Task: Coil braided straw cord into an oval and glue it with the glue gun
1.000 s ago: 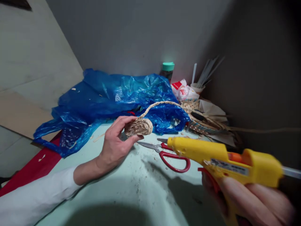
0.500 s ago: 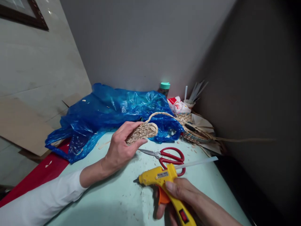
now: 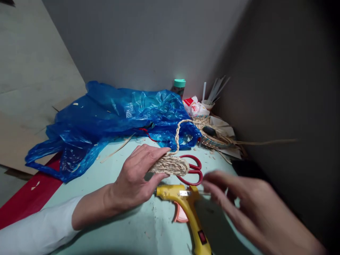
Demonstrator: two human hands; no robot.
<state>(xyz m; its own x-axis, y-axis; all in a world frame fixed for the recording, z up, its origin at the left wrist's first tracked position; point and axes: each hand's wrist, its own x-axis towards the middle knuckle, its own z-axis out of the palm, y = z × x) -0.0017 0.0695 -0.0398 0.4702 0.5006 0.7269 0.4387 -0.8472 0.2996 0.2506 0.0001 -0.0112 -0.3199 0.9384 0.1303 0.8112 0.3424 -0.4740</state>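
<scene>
A flat oval coil of braided straw (image 3: 171,166) is pinched between the thumb and fingers of my left hand (image 3: 138,175). From it a loose braid (image 3: 177,136) runs up and back to the basket. The yellow glue gun (image 3: 192,212) lies on the table with its nozzle pointing left, its tip partly hidden near my left thumb. My right hand (image 3: 239,202), blurred, is just right of the gun, fingers apart and holding nothing. Red-handled scissors (image 3: 196,172) lie behind the gun, their blades hidden by the coil.
A large blue plastic bag (image 3: 111,109) spreads across the back left of the table (image 3: 132,226). At the back right are a green-lidded jar (image 3: 180,84), a cup of glue sticks (image 3: 208,104) and a woven basket (image 3: 217,141) with straw strands.
My right hand has let go of the glue gun, which now lies on the table, and has moved right. The coil in my left hand is lower and further right. The view has shifted.
</scene>
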